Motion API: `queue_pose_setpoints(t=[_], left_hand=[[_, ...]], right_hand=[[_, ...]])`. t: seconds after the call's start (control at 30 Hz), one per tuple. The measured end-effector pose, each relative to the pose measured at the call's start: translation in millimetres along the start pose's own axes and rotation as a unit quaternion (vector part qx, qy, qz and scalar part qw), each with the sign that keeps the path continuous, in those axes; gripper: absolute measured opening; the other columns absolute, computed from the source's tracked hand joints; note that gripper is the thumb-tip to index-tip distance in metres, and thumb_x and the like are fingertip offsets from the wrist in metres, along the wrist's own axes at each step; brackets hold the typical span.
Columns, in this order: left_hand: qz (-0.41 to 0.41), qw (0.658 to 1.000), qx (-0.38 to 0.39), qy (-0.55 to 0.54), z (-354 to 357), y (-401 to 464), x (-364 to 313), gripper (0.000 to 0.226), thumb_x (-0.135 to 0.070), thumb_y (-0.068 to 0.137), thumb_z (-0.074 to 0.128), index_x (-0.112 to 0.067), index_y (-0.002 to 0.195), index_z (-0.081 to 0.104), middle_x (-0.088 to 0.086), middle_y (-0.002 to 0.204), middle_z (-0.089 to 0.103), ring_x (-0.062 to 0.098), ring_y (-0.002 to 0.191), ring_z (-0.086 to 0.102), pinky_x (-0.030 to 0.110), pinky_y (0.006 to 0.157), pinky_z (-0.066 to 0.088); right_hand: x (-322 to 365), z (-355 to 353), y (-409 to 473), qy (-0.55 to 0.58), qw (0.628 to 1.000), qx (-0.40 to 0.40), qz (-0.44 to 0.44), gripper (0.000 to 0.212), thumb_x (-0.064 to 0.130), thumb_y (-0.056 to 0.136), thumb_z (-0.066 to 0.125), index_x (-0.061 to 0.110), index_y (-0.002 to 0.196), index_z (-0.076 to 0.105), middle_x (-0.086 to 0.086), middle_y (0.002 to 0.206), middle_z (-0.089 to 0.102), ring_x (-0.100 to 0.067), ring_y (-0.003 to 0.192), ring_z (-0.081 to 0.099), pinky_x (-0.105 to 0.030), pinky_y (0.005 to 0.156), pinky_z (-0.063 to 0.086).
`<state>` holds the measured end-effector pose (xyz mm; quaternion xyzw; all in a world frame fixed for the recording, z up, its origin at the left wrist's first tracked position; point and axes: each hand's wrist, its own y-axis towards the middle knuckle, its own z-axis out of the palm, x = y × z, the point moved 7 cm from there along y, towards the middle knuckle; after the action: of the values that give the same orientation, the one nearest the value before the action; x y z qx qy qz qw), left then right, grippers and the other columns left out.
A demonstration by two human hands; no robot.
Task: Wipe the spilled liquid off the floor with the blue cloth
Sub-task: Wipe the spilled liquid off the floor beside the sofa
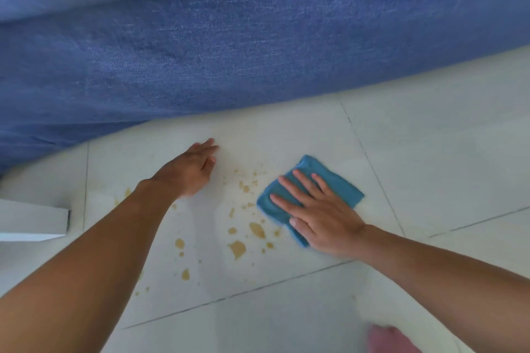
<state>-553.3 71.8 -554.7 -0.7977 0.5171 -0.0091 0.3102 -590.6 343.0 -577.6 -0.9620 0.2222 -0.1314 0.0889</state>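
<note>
We see our right hand [321, 218] pressed flat on the blue cloth [339, 183], a soft, napped square folded on the floor [430, 152], fingers [289, 202] spread and released rather than gripping. The floor is smooth, pale glossy tile with thin dark grout lines. The spilled liquid [238, 248] lies in amber blots and fine specks just left of the cloth, scattered toward our left arm. Our left hand [190, 169] rests palm-down on bare tile, fingers extended and holding nothing. The coarse-woven blue sofa [200, 51] borders the far edge; a white boxy object [31, 221] sits at left. Open tile stretches right of the cloth.
</note>
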Motion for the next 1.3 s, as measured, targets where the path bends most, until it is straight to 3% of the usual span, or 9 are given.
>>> queue_pose_setpoints(t=[0.1, 0.23, 0.3, 0.43, 0.63, 0.83, 0.97, 1.17, 1.3], left_hand=[[-0.015, 0.999, -0.028, -0.007, 0.9, -8.1, 17.6, 0.052, -0.038, 0.104, 0.023, -0.036, 0.155, 0.019, -0.019, 0.165, 0.001, 0.007, 0.153, 0.005, 0.036, 0.125, 0.010], [-0.019, 0.999, -0.033, 0.020, 4.3, -14.1, 30.4, 0.055, -0.037, 0.103, 0.023, -0.033, 0.157, 0.011, -0.016, 0.165, -0.005, 0.011, 0.154, 0.003, 0.037, 0.125, 0.012], [-0.002, 0.998, -0.041, 0.053, 0.7, -15.6, 31.7, 0.056, -0.034, 0.103, 0.025, -0.032, 0.157, 0.011, -0.014, 0.166, -0.005, 0.015, 0.154, 0.008, 0.038, 0.124, 0.016], [-0.002, 0.998, -0.056, 0.033, -3.0, -17.4, 37.6, 0.055, -0.025, 0.104, 0.027, -0.037, 0.156, 0.015, -0.018, 0.165, 0.000, 0.011, 0.154, 0.004, 0.037, 0.125, 0.014], [-0.027, 0.999, -0.033, -0.002, -11.7, -11.2, 38.1, 0.062, -0.011, 0.101, 0.024, -0.042, 0.154, 0.018, -0.025, 0.163, 0.003, 0.001, 0.151, 0.002, 0.034, 0.124, 0.015], [0.005, 0.999, -0.022, 0.028, -12.1, -18.7, 38.2, 0.058, -0.019, 0.103, 0.026, -0.041, 0.155, 0.011, -0.024, 0.163, -0.001, 0.000, 0.151, -0.001, 0.032, 0.123, 0.017], [0.002, 0.998, -0.060, 0.035, -10.9, -15.1, 42.0, 0.054, -0.030, 0.104, 0.026, -0.042, 0.155, 0.014, -0.023, 0.163, 0.002, 0.004, 0.152, 0.004, 0.035, 0.123, 0.022], [0.021, 0.991, -0.121, 0.056, 5.1, -14.6, 46.0, 0.055, -0.036, 0.103, 0.030, -0.035, 0.156, 0.015, -0.012, 0.166, 0.006, 0.015, 0.154, 0.007, 0.034, 0.124, 0.006], [0.021, 0.991, -0.122, 0.055, 5.3, -4.2, 46.7, 0.057, -0.036, 0.102, 0.027, -0.036, 0.156, 0.009, -0.013, 0.166, 0.000, 0.014, 0.154, -0.001, 0.038, 0.125, 0.004]], right_hand=[[-5.8, -1.2, -34.1, -0.020, 0.987, 0.063, -0.145, 0.055, 0.040, 0.105, 0.032, 0.044, 0.158, 0.019, 0.015, 0.169, -0.001, -0.015, 0.156, -0.011, -0.042, 0.125, -0.006], [-67.0, -26.5, 24.7, -0.009, 0.999, -0.009, 0.049, 0.059, 0.046, 0.100, 0.012, 0.042, 0.159, 0.009, 0.012, 0.170, -0.001, -0.019, 0.156, -0.008, -0.043, 0.124, -0.005], [-41.9, -27.0, 48.8, 0.000, 0.998, -0.017, 0.064, 0.062, 0.046, 0.097, 0.011, 0.040, 0.159, 0.011, 0.009, 0.171, 0.001, -0.021, 0.156, -0.009, -0.044, 0.124, -0.008], [-6.6, -11.8, 17.7, -0.025, 0.986, 0.051, -0.156, 0.055, 0.038, 0.105, 0.030, 0.043, 0.158, 0.018, 0.015, 0.169, 0.000, -0.015, 0.156, -0.009, -0.042, 0.125, -0.006], [-45.0, -38.7, 93.0, -0.019, 0.997, -0.050, 0.053, 0.058, 0.041, 0.101, 0.019, 0.038, 0.159, 0.021, 0.007, 0.170, 0.015, -0.023, 0.157, 0.005, -0.048, 0.125, 0.006], [-20.1, -22.1, 56.3, -0.019, 0.994, 0.027, -0.106, 0.055, 0.040, 0.105, 0.020, 0.041, 0.160, 0.014, 0.017, 0.169, -0.002, -0.012, 0.155, -0.012, -0.041, 0.125, -0.006], [-47.7, -44.7, 119.7, 0.001, 0.996, -0.042, 0.073, 0.063, 0.047, 0.096, 0.004, 0.043, 0.159, 0.008, 0.011, 0.170, 0.003, -0.019, 0.157, -0.006, -0.045, 0.125, -0.004], [-4.8, -26.3, 86.1, -0.012, 0.997, 0.001, -0.075, 0.056, 0.040, 0.103, 0.028, 0.043, 0.158, 0.021, 0.015, 0.169, 0.007, -0.016, 0.157, 0.000, -0.044, 0.126, 0.001], [-56.3, -52.7, 144.0, 0.002, 0.993, -0.065, 0.101, 0.059, 0.046, 0.098, 0.018, 0.044, 0.158, 0.017, 0.011, 0.170, 0.012, -0.020, 0.157, 0.004, -0.044, 0.125, -0.001]])
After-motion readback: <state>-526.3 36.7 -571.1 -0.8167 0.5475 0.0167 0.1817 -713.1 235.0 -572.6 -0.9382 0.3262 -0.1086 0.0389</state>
